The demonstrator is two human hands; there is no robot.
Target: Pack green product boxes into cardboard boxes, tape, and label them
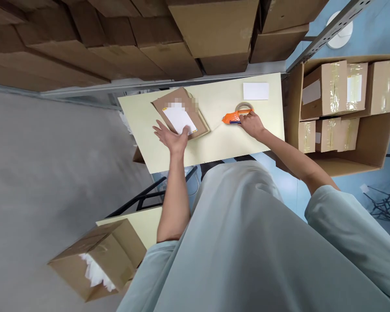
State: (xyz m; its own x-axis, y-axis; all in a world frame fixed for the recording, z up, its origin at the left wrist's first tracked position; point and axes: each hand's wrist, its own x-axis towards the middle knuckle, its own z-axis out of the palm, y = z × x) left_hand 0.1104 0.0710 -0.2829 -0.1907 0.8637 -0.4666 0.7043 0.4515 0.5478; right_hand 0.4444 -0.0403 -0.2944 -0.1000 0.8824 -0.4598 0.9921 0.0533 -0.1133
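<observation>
On the pale yellow table (221, 149) lies a flat cardboard box (177, 93) with a white label (180, 118) on its top. My left hand (173, 138) is at the box's near edge, fingers spread to the left and the thumb at the label's lower corner. To the right, my right hand (251, 123) grips an orange tape dispenser (231, 117) with a roll of clear tape (243, 105). A thin strip seems to run from the dispenser's tip towards the box. A white slip or pad (255, 91) rests behind the dispenser.
Cardboard boxes (221, 30) fill a shelf along the far side. At right, a large open carton (365, 160) holds several taped boxes (338, 86). A metal post (325, 32) rises beside it. Lower left, an open carton (120, 251) contains white packing material (95, 273).
</observation>
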